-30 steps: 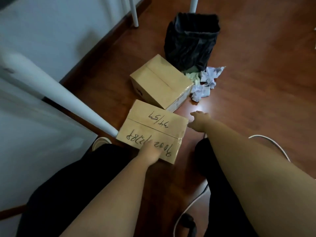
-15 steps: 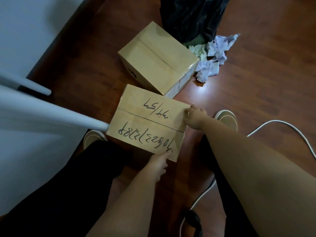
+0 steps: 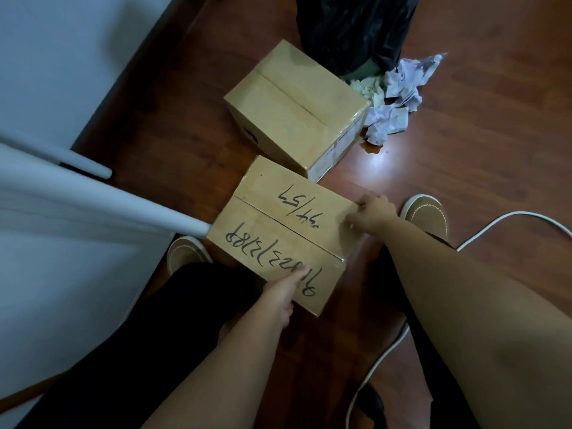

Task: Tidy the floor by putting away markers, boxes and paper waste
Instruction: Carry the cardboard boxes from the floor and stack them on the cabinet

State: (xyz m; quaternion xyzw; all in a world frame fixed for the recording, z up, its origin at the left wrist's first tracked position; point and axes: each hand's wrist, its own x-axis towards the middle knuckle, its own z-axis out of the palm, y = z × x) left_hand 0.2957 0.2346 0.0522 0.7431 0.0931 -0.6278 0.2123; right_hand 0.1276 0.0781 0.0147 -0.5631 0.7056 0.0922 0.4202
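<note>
Between the person's feet on the wooden floor (image 3: 464, 144) sits the near cardboard box (image 3: 278, 230), sealed, stiff-walled, probably light. Left hand (image 3: 280, 297) grips its near edge, thumb on top; right hand (image 3: 373, 213) curls fingers over the right corner. Opposite edges suit lifting. Handwritten marker digits, inverted, partly legible: "57". Second box (image 3: 297, 109) just beyond; crumpled paper (image 3: 393, 100) beside bin bag (image 3: 356, 29).

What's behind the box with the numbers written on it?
Behind the written-on box sits a plain cardboard box. Farther back stand a black bin bag and crumpled paper. The floor under both boxes is hidden.
</note>
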